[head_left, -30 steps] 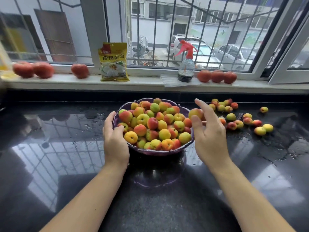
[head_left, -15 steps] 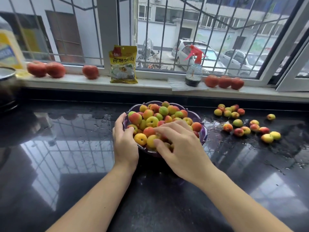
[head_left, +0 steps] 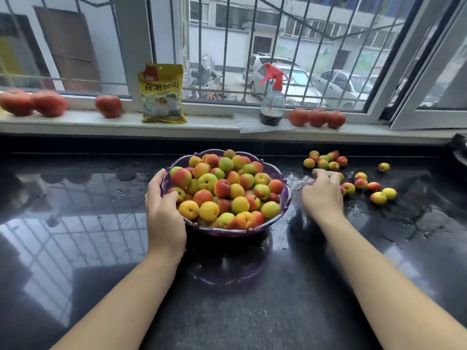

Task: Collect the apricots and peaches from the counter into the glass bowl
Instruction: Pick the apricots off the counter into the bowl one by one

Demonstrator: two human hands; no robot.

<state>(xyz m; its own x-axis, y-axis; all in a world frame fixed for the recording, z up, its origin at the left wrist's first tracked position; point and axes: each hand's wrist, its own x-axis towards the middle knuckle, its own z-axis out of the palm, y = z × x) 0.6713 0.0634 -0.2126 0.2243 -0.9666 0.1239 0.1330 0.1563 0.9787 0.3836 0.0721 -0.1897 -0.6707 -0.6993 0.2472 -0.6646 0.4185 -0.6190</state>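
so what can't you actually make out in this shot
- Head view: whether the right hand holds a fruit; its blurred fingers cover the nearest loose fruit.
- Fruit deep in the glass bowl: buried under the top layer.
- Dark object far right: cut off by the frame edge.

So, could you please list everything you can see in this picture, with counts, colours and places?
glass bowl: one, purple, centre of the counter, heaped with yellow, green and red fruit.
loose fruit: roughly fifteen, yellow to red, on the counter right of the bowl.
counter: one, glossy black, wet around the fruit.
large red fruit: six on the windowsill, three at left, three at right.
packet: one, yellow, upright on the sill.
spray bottle: one, clear with a red trigger, on the sill.
left hand: gripping the bowl's near-left rim.
right hand: open, palm down over the loose fruit; whether it touches any, I cannot tell.
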